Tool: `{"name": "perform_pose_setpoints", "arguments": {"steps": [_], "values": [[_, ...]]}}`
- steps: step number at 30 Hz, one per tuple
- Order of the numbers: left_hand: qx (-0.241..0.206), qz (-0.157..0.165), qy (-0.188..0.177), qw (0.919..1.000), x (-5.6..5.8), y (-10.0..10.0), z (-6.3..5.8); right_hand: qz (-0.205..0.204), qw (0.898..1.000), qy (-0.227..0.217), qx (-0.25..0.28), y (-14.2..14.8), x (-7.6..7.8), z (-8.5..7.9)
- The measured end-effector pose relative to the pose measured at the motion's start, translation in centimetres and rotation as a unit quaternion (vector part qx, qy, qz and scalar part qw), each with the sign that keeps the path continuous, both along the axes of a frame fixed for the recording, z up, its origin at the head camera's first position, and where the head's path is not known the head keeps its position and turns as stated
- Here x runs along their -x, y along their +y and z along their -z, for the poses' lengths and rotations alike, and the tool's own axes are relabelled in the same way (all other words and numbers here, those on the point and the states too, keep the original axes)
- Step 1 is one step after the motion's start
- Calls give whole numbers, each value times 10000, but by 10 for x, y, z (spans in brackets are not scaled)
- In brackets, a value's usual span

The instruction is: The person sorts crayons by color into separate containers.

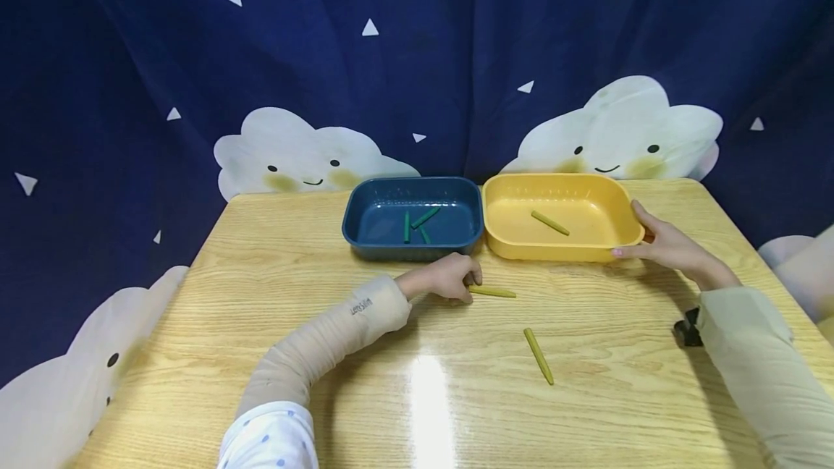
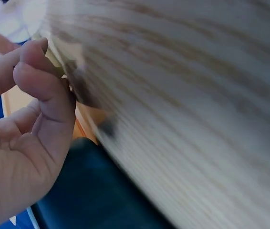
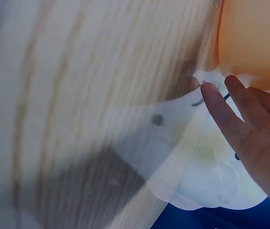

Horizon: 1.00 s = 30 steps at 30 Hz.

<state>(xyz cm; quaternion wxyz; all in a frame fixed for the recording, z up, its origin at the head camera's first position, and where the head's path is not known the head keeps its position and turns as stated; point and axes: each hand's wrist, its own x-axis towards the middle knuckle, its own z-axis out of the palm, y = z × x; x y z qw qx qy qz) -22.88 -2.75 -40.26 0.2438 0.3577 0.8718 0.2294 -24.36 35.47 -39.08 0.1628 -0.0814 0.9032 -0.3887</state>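
My left hand (image 1: 449,277) is low over the table, just in front of the blue bin (image 1: 412,246). Its bent fingers pinch the end of a yellow crayon (image 1: 496,292), whose tapered tip points right. In the left wrist view the curled fingers (image 2: 49,90) hide most of that crayon. At the right end of the yellow bin (image 1: 554,252), my right hand (image 1: 677,244) touches the corner with fingers spread and fairly straight. Another yellow crayon (image 1: 550,223) lies inside this bin. A third yellow crayon (image 1: 538,356) lies on the table nearer to me.
Several green crayons (image 1: 425,218) lie in the blue bin. Both bins stand side by side at the back of the wooden table (image 1: 274,259). Behind them hangs a dark blue curtain (image 1: 417,78) with clouds and triangles.
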Motion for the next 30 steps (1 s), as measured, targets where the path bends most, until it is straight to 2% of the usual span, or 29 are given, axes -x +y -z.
{"name": "perform_pose_setpoints", "arguments": {"steps": [6,11,14,17,25,30], "values": [[85,-231,103,9996,-1,1,0,-27,10000,46,-32,0,1,0],[-14,-253,70,9997,-2,1,-3,-37,10000,64,-61,-1,0,-2],[-242,-237,224,9992,-4,1,-5,-27,10000,32,-75,-2,-2,-3],[-644,-308,188,9973,-5,1,-9,-5,10000,-1,-95,-2,-2,-2],[-1568,-725,-481,9838,-7,5,-17,-3,9999,4,-120,1,0,2],[-1867,-989,-679,9751,-6,6,-21,-5,9999,16,-105,0,-1,1]]}}
